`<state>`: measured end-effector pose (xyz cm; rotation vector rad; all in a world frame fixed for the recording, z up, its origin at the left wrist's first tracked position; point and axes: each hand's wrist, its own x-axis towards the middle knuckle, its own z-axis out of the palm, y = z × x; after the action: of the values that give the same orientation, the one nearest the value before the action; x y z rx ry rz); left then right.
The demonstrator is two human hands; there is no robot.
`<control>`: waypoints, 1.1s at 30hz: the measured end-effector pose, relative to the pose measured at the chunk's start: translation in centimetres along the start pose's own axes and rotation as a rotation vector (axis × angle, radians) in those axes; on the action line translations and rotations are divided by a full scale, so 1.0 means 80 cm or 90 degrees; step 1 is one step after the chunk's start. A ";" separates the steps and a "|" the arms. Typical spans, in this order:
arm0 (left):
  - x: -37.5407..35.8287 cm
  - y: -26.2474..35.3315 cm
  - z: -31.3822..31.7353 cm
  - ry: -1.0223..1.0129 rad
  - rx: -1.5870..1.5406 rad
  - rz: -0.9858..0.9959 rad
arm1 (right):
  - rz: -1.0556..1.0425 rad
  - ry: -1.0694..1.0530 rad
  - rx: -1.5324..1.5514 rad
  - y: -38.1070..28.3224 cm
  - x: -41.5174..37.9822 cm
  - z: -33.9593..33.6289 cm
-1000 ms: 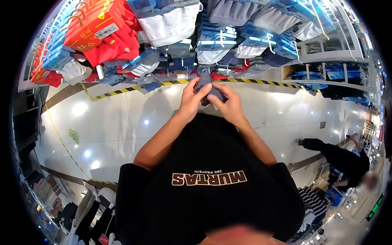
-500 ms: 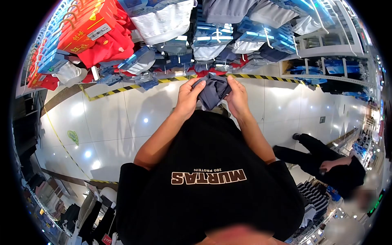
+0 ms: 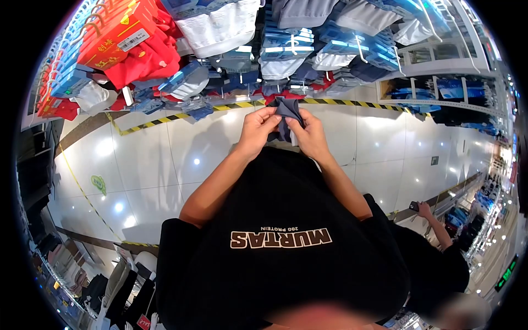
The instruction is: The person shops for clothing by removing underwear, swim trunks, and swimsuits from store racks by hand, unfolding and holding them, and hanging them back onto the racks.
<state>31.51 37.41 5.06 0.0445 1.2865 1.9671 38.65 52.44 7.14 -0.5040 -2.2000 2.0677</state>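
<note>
A dark grey cloth garment (image 3: 287,108), folded and bunched small, is held up between my two hands in front of my chest. Its exact kind cannot be made out. My left hand (image 3: 256,130) pinches its left edge with thumb and fingers. On the other side, my right hand (image 3: 311,135) grips it, the thumb pressed onto the front of the cloth. A lighter strip shows below, near the right thumb. The garment's lower part is partly hidden by my fingers.
Packaged garments on hooks fill the rack ahead, including a red pack (image 3: 118,44) and a white garment (image 3: 220,30). Yellow-black tape (image 3: 181,114) edges the tiled floor (image 3: 143,159). Behind me at right, a person in black (image 3: 437,264) holds a dark phone-like object (image 3: 413,205).
My hands have drawn closer together, and the grey garment has gone from a wide bundle to a narrower fold. The person at right has moved nearer behind me, with an arm held out.
</note>
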 end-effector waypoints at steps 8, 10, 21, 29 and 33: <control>-0.002 0.003 0.000 0.024 -0.186 -0.027 | 0.036 0.039 0.057 -0.013 0.005 -0.004; 0.000 -0.002 -0.002 0.010 -0.217 -0.022 | 0.037 0.020 0.071 -0.016 0.004 -0.002; -0.006 0.004 0.012 0.074 -0.267 -0.049 | 0.051 0.029 -0.033 -0.016 0.002 -0.004; -0.011 0.008 0.016 0.065 -0.249 -0.047 | 0.055 0.038 0.005 -0.013 0.001 -0.004; -0.013 0.012 0.021 0.087 -0.198 -0.026 | 0.049 0.041 -0.004 -0.014 0.001 -0.004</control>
<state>32.35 37.85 7.03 -0.2708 1.0417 2.1416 38.49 52.72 8.25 -0.6570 -2.1856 2.0510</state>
